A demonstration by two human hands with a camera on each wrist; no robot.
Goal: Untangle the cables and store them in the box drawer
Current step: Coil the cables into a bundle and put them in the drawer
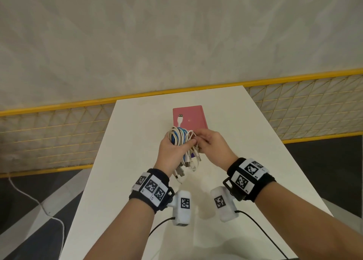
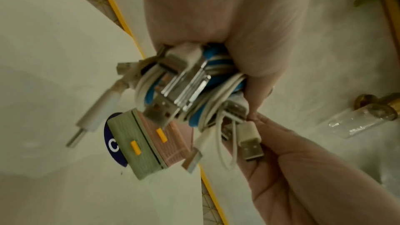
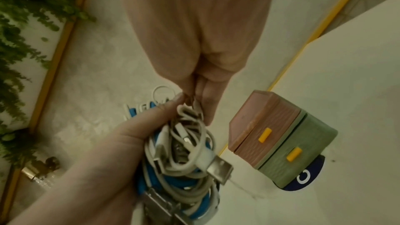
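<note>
A tangled bundle of white and blue USB cables [image 1: 179, 139] hangs above the white table [image 1: 245, 141], in front of the small box. My left hand [image 1: 176, 141] grips the bundle [image 2: 184, 88] around its middle, and several plugs dangle below the fist. My right hand [image 1: 198, 139] pinches a thin white strand [image 3: 192, 102] at the bundle's right side [image 3: 184, 156]. One white USB plug [image 1: 180, 118] sticks up over the box's pink top [image 1: 192, 116]. The box has a pink drawer [image 3: 266, 126] above a green drawer [image 3: 303, 151], both closed, each with a yellow handle.
The box stands on a round blue sticker marked C [image 3: 303, 177] near the table's far end. A yellow-framed mesh fence [image 1: 59, 134] runs behind the table. A white cord [image 1: 39, 204] lies on the floor at the left. Black camera cords [image 1: 261, 230] trail over the table's near edge.
</note>
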